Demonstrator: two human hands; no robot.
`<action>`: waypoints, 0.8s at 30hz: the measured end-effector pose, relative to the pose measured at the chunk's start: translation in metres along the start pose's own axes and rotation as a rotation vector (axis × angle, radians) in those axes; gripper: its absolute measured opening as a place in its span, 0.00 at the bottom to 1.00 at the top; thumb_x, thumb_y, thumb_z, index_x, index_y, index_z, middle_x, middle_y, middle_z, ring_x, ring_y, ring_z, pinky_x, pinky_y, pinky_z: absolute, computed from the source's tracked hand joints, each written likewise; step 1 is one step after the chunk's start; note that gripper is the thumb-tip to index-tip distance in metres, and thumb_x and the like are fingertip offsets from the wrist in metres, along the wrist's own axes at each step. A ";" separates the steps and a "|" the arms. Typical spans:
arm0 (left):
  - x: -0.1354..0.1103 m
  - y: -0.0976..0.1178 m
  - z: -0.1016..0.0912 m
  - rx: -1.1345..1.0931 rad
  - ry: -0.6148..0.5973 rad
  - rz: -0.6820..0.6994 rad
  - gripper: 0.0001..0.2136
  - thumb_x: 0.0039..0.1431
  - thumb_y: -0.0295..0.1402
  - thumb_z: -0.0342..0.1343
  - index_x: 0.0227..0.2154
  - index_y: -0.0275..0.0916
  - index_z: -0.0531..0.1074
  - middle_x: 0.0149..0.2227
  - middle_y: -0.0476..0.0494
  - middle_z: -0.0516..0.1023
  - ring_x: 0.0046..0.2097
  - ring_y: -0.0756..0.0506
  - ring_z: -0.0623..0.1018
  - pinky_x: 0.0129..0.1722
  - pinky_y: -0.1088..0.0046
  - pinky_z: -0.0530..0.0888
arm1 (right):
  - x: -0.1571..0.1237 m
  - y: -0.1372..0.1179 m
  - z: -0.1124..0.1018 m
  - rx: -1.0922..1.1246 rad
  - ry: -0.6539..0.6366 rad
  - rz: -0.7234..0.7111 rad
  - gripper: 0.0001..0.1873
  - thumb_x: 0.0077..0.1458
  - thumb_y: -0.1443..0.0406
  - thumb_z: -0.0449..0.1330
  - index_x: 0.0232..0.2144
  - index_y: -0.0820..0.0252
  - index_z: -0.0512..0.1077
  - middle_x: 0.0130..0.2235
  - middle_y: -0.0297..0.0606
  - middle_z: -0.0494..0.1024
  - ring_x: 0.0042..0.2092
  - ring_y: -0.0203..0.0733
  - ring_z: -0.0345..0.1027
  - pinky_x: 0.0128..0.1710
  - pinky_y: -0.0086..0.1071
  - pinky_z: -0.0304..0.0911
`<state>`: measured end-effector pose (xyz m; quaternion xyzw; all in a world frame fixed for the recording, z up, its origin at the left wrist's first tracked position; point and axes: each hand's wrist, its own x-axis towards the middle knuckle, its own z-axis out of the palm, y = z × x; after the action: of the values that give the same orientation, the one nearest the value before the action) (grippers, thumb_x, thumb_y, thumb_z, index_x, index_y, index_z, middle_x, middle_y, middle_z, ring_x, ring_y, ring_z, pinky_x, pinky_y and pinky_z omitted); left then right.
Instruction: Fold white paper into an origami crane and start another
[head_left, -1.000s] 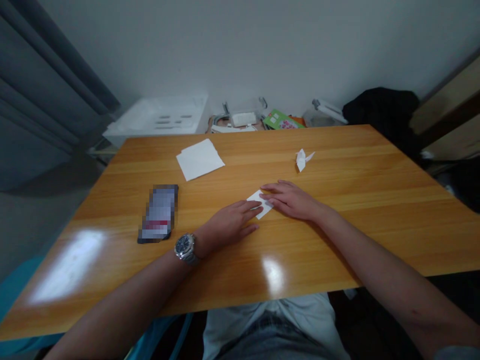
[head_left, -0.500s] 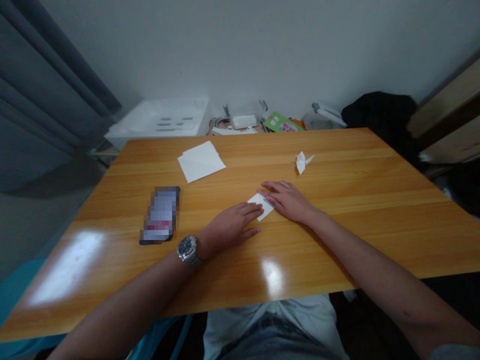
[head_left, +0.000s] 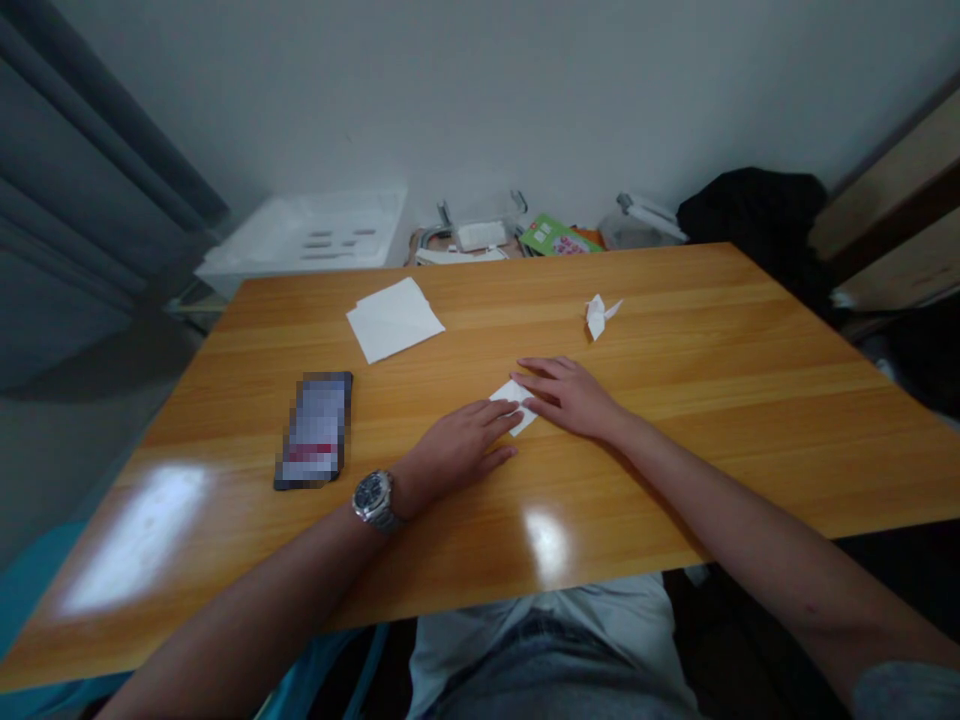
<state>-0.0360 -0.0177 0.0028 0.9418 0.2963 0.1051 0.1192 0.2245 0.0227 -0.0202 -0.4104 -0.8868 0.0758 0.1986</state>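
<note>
My left hand (head_left: 457, 450) and right hand (head_left: 570, 398) lie flat, fingers a little spread, touching both ends of a small white paper (head_left: 514, 404).

Right hand (head_left: 570, 397) slid left, fingers (head_left: 544, 372) further over paper strip (head_left: 521, 420); less strip showing. Whole view tipped, worktop (head_left: 675, 470) slightly higher in frame.

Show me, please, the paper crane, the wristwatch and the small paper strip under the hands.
paper crane (head_left: 596, 317): head view, on its body.
wristwatch (head_left: 371, 492): head view, on its dial.
paper strip (head_left: 513, 391): head view, on its uncovered part between the hands.
</note>
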 end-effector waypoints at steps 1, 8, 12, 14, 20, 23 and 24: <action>0.000 0.000 0.000 0.004 -0.001 0.000 0.22 0.73 0.42 0.47 0.64 0.39 0.65 0.65 0.37 0.68 0.65 0.39 0.69 0.65 0.58 0.68 | 0.000 0.001 0.000 0.013 0.002 0.001 0.24 0.68 0.53 0.56 0.62 0.51 0.71 0.65 0.47 0.70 0.62 0.53 0.65 0.61 0.53 0.61; -0.002 -0.001 0.002 -0.005 0.012 -0.010 0.23 0.72 0.42 0.48 0.66 0.41 0.63 0.66 0.39 0.68 0.65 0.39 0.69 0.65 0.58 0.68 | -0.002 0.005 -0.002 0.092 -0.079 -0.004 0.32 0.62 0.51 0.62 0.66 0.52 0.66 0.68 0.49 0.64 0.67 0.55 0.59 0.65 0.55 0.56; -0.001 -0.003 0.001 -0.018 0.009 -0.006 0.23 0.72 0.42 0.48 0.65 0.40 0.64 0.65 0.38 0.68 0.65 0.39 0.70 0.65 0.58 0.69 | -0.004 0.008 -0.003 0.100 -0.109 -0.014 0.35 0.62 0.51 0.62 0.68 0.48 0.62 0.70 0.46 0.62 0.69 0.55 0.56 0.67 0.56 0.54; -0.001 -0.004 0.001 -0.017 0.005 -0.001 0.22 0.72 0.42 0.48 0.64 0.40 0.65 0.65 0.38 0.69 0.64 0.39 0.71 0.64 0.58 0.70 | -0.005 0.008 -0.004 0.098 -0.122 -0.018 0.37 0.60 0.50 0.63 0.68 0.47 0.61 0.70 0.46 0.61 0.69 0.55 0.56 0.67 0.56 0.52; 0.000 -0.007 0.000 -0.008 0.011 -0.020 0.20 0.72 0.40 0.48 0.63 0.41 0.68 0.66 0.38 0.67 0.63 0.39 0.72 0.63 0.56 0.72 | -0.008 0.010 -0.004 0.150 -0.075 -0.054 0.37 0.59 0.50 0.65 0.67 0.49 0.63 0.69 0.48 0.63 0.68 0.55 0.58 0.66 0.55 0.55; -0.001 -0.007 0.000 -0.012 0.028 -0.024 0.19 0.72 0.40 0.49 0.61 0.42 0.69 0.66 0.36 0.67 0.62 0.38 0.73 0.62 0.54 0.72 | -0.008 0.012 -0.004 0.203 -0.040 -0.089 0.30 0.60 0.52 0.65 0.63 0.46 0.69 0.68 0.45 0.64 0.67 0.54 0.59 0.64 0.55 0.57; 0.000 -0.007 0.000 -0.012 0.033 -0.020 0.19 0.72 0.39 0.50 0.61 0.42 0.70 0.65 0.36 0.68 0.62 0.38 0.73 0.62 0.53 0.72 | -0.009 0.012 -0.004 0.208 -0.034 -0.096 0.28 0.60 0.53 0.65 0.61 0.46 0.71 0.68 0.45 0.65 0.66 0.54 0.60 0.64 0.55 0.58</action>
<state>-0.0402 -0.0123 0.0008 0.9362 0.3069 0.1213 0.1207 0.2399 0.0241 -0.0224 -0.3432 -0.8960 0.1645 0.2286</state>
